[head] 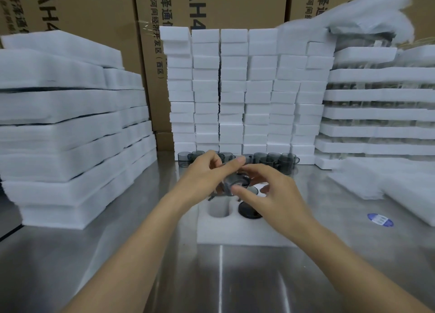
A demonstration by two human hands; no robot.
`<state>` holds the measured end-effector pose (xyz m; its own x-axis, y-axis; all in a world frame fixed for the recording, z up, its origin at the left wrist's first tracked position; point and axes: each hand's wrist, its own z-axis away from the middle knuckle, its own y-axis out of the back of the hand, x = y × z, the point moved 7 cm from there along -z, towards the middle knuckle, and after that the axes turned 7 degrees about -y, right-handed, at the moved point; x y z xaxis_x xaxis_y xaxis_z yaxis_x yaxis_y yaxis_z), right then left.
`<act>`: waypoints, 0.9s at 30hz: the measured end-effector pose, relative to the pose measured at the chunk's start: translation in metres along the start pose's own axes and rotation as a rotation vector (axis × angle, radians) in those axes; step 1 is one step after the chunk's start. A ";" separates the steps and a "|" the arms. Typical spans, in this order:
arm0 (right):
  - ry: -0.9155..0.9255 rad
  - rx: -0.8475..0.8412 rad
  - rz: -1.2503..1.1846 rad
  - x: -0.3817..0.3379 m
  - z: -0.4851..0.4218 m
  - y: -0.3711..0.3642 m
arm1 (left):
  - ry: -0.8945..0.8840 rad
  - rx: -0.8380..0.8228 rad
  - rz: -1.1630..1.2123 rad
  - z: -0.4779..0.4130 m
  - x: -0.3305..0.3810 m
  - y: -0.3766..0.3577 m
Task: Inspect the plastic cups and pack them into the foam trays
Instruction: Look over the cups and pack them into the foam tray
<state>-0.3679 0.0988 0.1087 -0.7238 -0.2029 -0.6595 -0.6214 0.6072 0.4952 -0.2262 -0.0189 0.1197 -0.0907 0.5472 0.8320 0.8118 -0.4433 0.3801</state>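
- My left hand (202, 178) and right hand (270, 190) both grip one smoky grey translucent plastic cup (234, 183), fingers curled round it from either side. It is tilted in the air just above the white foam tray (244, 232). The cup looks smooth and light, so I judge that a loose pinch while I turn it could let it slip and drop onto the tray or the brushed steel table (141, 253).
- My fingers cover much of the cup's wall, so a scratch or crack under them could pass unnoticed. They may also leave prints on the clear plastic.
- The round empty pocket (219, 210) lies next to a pocket already filled with a dark seated cup (249, 211). If I lower mine off-centre, it could knock that neighbour or scuff the foam edge.
- If the cup has a handle like the others, I cannot tell which way it points. A wrong turn might stop it seating fully.
- The row of grey handled cups (280, 160) stands close behind my hands, at the foot of the tall stack of white foam blocks (235, 89). A careless reach forward could topple some of them.
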 end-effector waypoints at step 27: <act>-0.232 0.043 0.073 0.066 -0.012 0.018 | 0.044 -0.341 -0.416 0.011 -0.013 0.017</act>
<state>-0.4310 0.0868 0.0808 -0.6749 0.0218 -0.7376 -0.5528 0.6471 0.5250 -0.2049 -0.0257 0.1112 -0.3947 0.6992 0.5961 0.4690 -0.4046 0.7851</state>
